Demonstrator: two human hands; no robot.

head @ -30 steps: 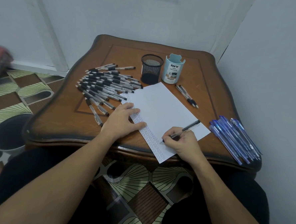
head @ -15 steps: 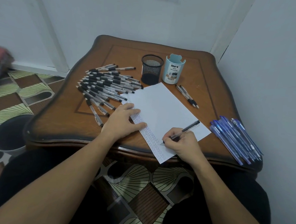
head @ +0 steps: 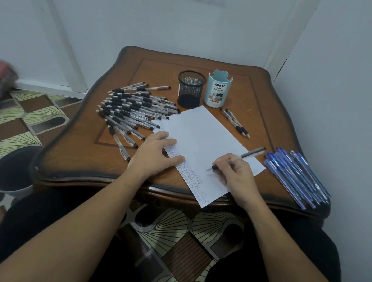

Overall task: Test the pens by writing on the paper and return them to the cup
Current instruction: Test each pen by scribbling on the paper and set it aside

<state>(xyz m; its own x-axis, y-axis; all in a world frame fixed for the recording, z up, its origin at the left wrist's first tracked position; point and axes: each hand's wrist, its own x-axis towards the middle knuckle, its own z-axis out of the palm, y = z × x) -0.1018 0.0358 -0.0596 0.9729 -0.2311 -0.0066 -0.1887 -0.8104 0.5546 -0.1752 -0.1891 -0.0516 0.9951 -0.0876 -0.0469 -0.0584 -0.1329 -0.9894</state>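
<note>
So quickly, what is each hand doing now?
Left hand: open, flat on the paper.
Right hand: closed, holding a black pen.

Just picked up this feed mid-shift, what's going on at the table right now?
A person is testing pens. The right hand holds a black pen with its tip on the white paper, while the left hand presses the sheet flat. A big pile of black pens lies left, blue pens right. The mesh cup and light blue organizer stand behind the sheet.
</note>
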